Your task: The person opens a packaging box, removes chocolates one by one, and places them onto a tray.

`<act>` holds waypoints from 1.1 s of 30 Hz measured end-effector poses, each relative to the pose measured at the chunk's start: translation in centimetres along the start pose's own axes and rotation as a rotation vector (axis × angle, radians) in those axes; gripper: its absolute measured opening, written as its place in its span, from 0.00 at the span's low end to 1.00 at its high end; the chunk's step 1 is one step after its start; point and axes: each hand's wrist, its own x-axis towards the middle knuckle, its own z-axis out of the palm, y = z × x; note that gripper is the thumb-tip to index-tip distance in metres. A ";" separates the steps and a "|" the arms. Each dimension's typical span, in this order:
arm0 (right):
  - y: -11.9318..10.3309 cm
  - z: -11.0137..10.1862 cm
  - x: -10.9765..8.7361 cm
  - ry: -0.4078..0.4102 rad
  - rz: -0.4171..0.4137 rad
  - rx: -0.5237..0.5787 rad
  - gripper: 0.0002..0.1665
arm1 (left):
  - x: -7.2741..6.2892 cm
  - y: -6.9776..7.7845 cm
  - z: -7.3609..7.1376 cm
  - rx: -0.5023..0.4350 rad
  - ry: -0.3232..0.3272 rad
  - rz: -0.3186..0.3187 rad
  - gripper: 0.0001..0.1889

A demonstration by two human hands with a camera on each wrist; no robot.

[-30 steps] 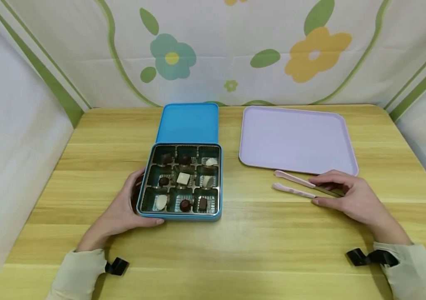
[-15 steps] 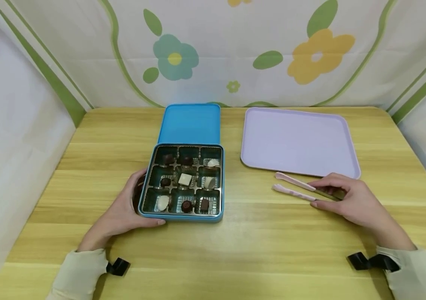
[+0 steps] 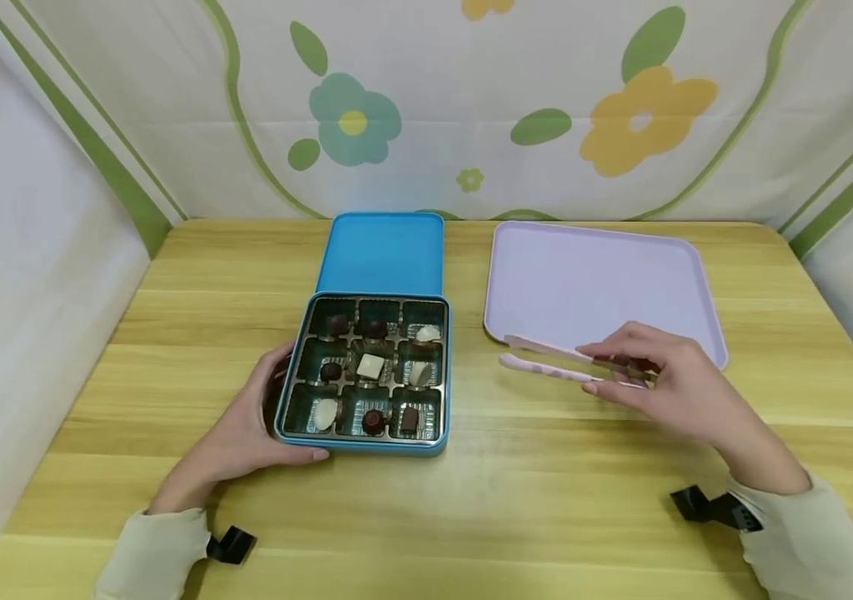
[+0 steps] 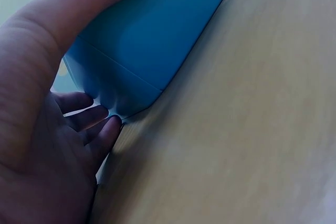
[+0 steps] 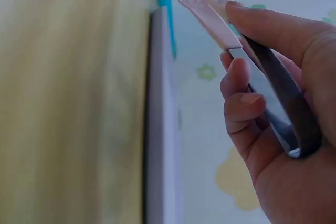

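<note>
blue tin, uncovered: on tabletop, chocolates inside, near left corner gripped in left hand, seemingly for steadiness. pink-tipped tongs: pinched well back in right hand, by lilac tray's near edge, arms apart, apparently leaving tips unobstructed.

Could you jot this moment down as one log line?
left hand: grips blue box | right hand: holds pink-tipped tongs, open | chocolates: inside box | lilac tray: on table

Pink tongs, blue box w/ chocs
</note>
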 end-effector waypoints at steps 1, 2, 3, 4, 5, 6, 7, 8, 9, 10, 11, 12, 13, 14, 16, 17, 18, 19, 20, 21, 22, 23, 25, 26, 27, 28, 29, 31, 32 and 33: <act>-0.3 0.0 0.6 0.022 -0.009 0.004 0.33 | 0.0 0.0 0.0 -0.001 0.002 0.003 0.73; -0.7 0.0 1.2 0.044 -0.013 0.009 0.33 | 0.0 0.0 0.0 -0.002 0.005 0.004 0.73; -1.1 0.0 1.8 0.064 -0.015 0.017 0.32 | -0.1 0.0 0.0 0.001 0.008 0.006 0.73; -1.4 0.1 2.3 0.084 -0.019 0.024 0.32 | -0.2 0.0 0.0 -0.002 0.008 0.008 0.73; -1.7 0.1 2.8 0.101 -0.020 0.031 0.32 | -0.2 -0.1 0.0 -0.005 0.009 0.011 0.73; -2.1 0.2 3.3 0.114 -0.016 0.038 0.31 | -0.4 -0.1 0.1 -0.006 0.010 0.013 0.73; -2.5 0.3 3.8 0.123 -0.014 0.046 0.30 | -0.5 -0.1 0.1 -0.009 0.011 0.015 0.73; -2.9 0.4 4.3 0.129 -0.010 0.051 0.29 | -0.7 -0.2 0.2 -0.013 0.011 0.017 0.73; -3.2 0.6 4.7 0.133 -0.008 0.057 0.29 | -0.8 -0.2 0.2 -0.018 0.011 0.021 0.73; -3.5 0.7 5.1 0.133 -0.009 0.064 0.28 | -0.9 -0.3 0.3 -0.030 0.009 0.025 0.73; -3.8 0.8 5.6 0.132 -0.011 0.067 0.27 | -1.0 -0.4 0.3 -0.039 0.007 0.028 0.73; -4.1 0.9 5.9 0.129 -0.016 0.068 0.26 | -1.1 -0.4 0.4 -0.047 0.007 0.030 0.73; -4.3 0.9 6.3 0.124 -0.023 0.070 0.25 | -1.1 -0.5 0.4 -0.056 0.005 0.033 0.73; -4.5 1.0 6.6 0.116 -0.026 0.071 0.24 | -1.1 -0.5 0.5 -0.062 0.004 0.036 0.73; -4.9 1.0 7.2 0.100 -0.029 0.064 0.23 | -1.0 -0.5 0.6 -0.070 0.002 0.043 0.73; -5.1 1.0 7.5 0.091 -0.021 0.061 0.22 | -0.9 -0.5 0.6 -0.070 0.002 0.047 0.73; -5.3 1.1 7.8 0.081 -0.006 0.065 0.22 | -0.9 -0.5 0.6 -0.070 0.002 0.050 0.73; -5.4 1.1 8.1 0.072 0.018 0.071 0.21 | -0.8 -0.5 0.6 -0.070 0.002 0.053 0.73; -5.6 1.2 8.3 0.064 0.043 0.080 0.21 | -0.8 -0.5 0.7 -0.069 0.003 0.052 0.73; -5.8 1.3 8.6 0.061 0.066 0.087 0.20 | -0.7 -0.5 0.7 -0.071 0.004 0.053 0.73; -6.0 1.3 8.9 0.062 0.089 0.099 0.20 | -0.7 -0.5 0.7 -0.071 0.005 0.052 0.73; -6.2 1.4 9.2 0.065 0.113 0.115 0.19 | -0.6 -0.5 0.6 -0.070 0.006 0.051 0.73; -6.5 1.6 9.8 0.074 0.149 0.139 0.18 | -0.5 -0.5 0.6 -0.067 0.011 0.046 0.73; -6.7 1.7 10.1 0.081 0.158 0.145 0.18 | -0.5 -0.6 0.6 -0.063 0.014 0.043 0.73; -6.7 1.8 10.4 0.087 0.158 0.149 0.18 | -0.4 -0.6 0.5 -0.060 0.017 0.043 0.73; -6.8 2.0 10.6 0.093 0.159 0.156 0.18 | -0.3 -0.6 0.5 -0.057 0.019 0.042 0.73; -6.8 2.1 10.9 0.096 0.158 0.158 0.18 | -0.3 -0.6 0.5 -0.054 0.020 0.040 0.73; -6.7 2.4 11.5 0.102 0.139 0.147 0.19 | -0.1 -0.5 0.4 -0.046 0.024 0.038 0.73; -6.7 2.6 11.8 0.103 0.133 0.142 0.19 | 0.0 -0.5 0.4 -0.043 0.025 0.037 0.73; -6.7 2.7 12.1 0.102 0.128 0.136 0.18 | 0.1 -0.5 0.4 -0.044 0.026 0.038 0.73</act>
